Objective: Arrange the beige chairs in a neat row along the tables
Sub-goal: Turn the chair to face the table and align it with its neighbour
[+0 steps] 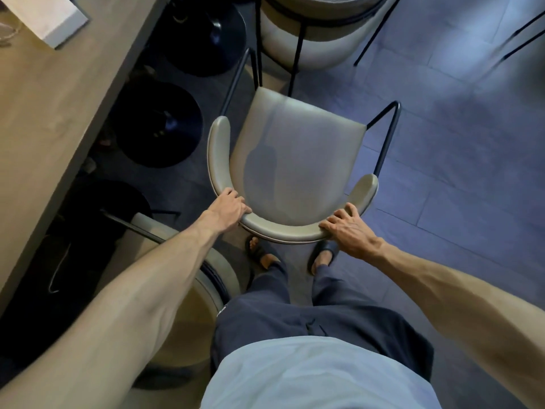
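A beige chair with a curved padded backrest and thin black legs stands on the floor right in front of me, its seat facing away. My left hand grips the left part of the backrest. My right hand grips the right part. Both hands are wrapped over the top edge. A second beige chair stands just beyond it at the top. A third beige chair sits at my lower left, partly hidden by my left arm. The wooden table runs along the left side.
Round black table bases stand under the table edge. A white box lies on the table at the top left. Grey floor tiles stretch to the right. Black legs of another chair show at the top right. My feet in sandals are behind the chair.
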